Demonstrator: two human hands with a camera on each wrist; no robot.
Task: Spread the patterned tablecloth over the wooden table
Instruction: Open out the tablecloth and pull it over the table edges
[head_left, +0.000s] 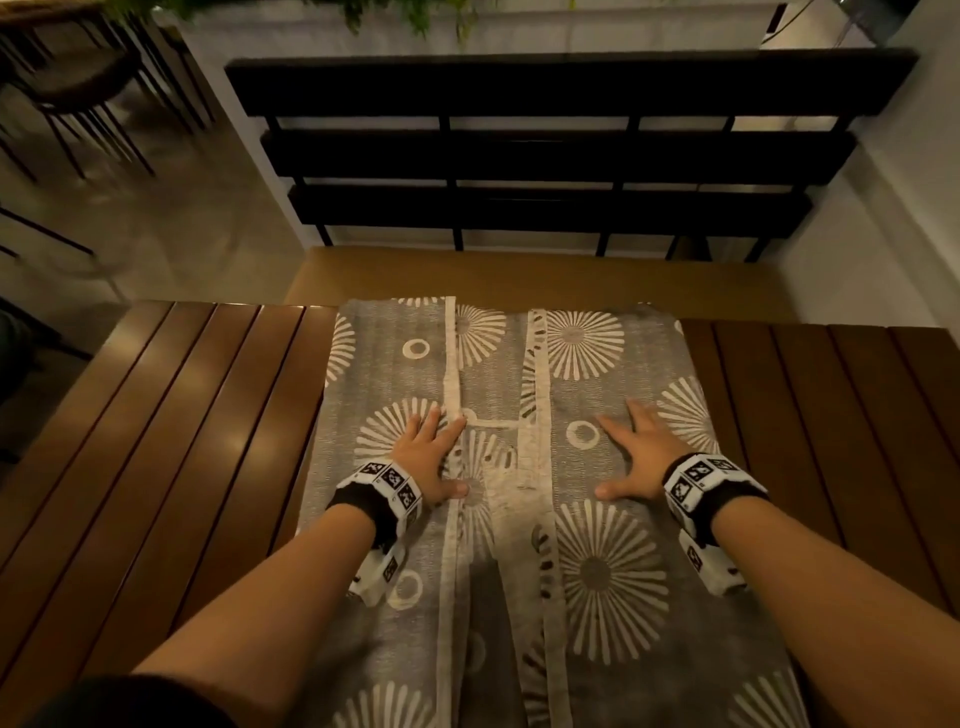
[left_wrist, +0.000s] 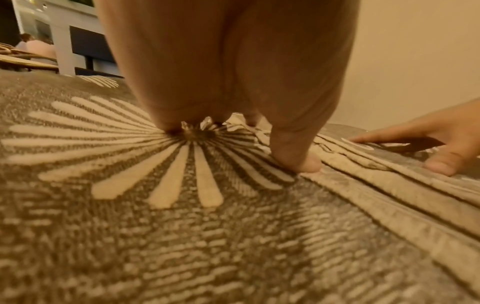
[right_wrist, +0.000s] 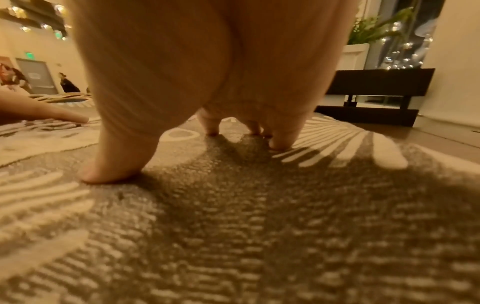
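Observation:
A grey tablecloth (head_left: 613, 525) printed with white sunbursts and rings lies folded in a long strip down the middle of the slatted wooden table (head_left: 171, 447). Pale hem edges (head_left: 451, 364) run lengthwise along its centre. My left hand (head_left: 428, 457) lies flat on the cloth's left half, fingers straight, thumb out toward the centre fold. My right hand (head_left: 631, 452) presses flat on the right half, fingers spread. In the left wrist view the left hand (left_wrist: 233, 102) presses a sunburst on the tablecloth (left_wrist: 182, 236). The right wrist view has the right hand (right_wrist: 207, 102) with fingertips down on the tablecloth (right_wrist: 233, 226).
Bare table slats (head_left: 831, 415) flank the cloth on both sides. A dark slatted bench back (head_left: 545, 156) and its tan seat (head_left: 519, 275) stand past the table's far edge. Dark chairs (head_left: 78, 104) stand on the floor at far left. A white wall (head_left: 909, 182) rises at right.

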